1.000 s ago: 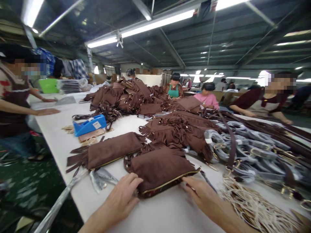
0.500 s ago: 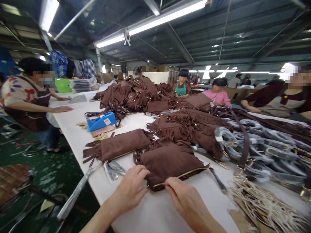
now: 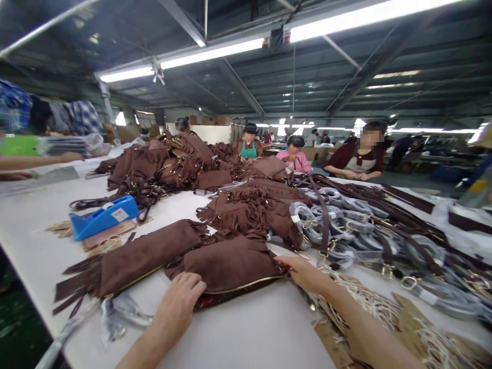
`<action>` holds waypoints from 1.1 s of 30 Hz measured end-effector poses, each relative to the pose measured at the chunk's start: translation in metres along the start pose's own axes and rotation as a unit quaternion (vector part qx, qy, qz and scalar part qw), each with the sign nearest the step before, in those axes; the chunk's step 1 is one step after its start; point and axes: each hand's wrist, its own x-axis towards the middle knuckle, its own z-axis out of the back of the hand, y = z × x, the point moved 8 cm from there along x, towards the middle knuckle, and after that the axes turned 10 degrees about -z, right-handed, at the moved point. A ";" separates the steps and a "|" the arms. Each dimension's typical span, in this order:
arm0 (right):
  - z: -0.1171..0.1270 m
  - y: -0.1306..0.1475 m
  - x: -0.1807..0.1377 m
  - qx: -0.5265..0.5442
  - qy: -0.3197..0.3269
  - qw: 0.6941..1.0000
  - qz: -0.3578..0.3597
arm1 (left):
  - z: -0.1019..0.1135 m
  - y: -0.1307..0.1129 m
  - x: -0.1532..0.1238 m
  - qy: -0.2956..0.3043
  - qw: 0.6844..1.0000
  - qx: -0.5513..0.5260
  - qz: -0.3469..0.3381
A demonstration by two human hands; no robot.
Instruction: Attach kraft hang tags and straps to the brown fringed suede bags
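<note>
A brown fringed bag (image 3: pixel 234 261) lies flat on the white table, its gold zipper (image 3: pixel 253 282) running along the edge nearest me. Below the zipper a strip of dark patterned material shows. My left hand (image 3: pixel 183 297) grips the bag's near left corner, fingers curled over it. At the right end of the zipper, my right hand (image 3: pixel 302 270) pinches the bag's corner; whether a zipper pull is between the fingers cannot be made out. A second brown fringed bag (image 3: pixel 149 256) rests just to the left, beside plastic-wrapped pieces (image 3: pixel 126 312).
Behind is a large heap of brown bags (image 3: pixel 161 164). A blue tape dispenser (image 3: pixel 105 218) stands at left. Plastic-wrapped straps (image 3: pixel 357 225) cover the right side, with stringed tags (image 3: pixel 372 302) nearer me. Several people sit or stand around the table.
My right hand has moved along the zipped edge from near its left part to the right end. My left hand stays at the left corner. The view has turned right.
</note>
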 end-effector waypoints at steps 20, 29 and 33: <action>0.048 0.053 -0.055 0.076 -0.066 0.994 -0.036 | -0.019 -0.156 0.115 -0.035 0.940 -0.314 0.127; 0.044 0.057 -0.059 0.066 -0.088 0.994 -0.021 | 0.019 -0.162 0.120 0.077 0.996 -0.043 0.031; 0.056 0.049 -0.059 0.098 -0.133 0.985 -0.054 | 0.054 -0.161 0.120 0.050 0.999 0.017 0.007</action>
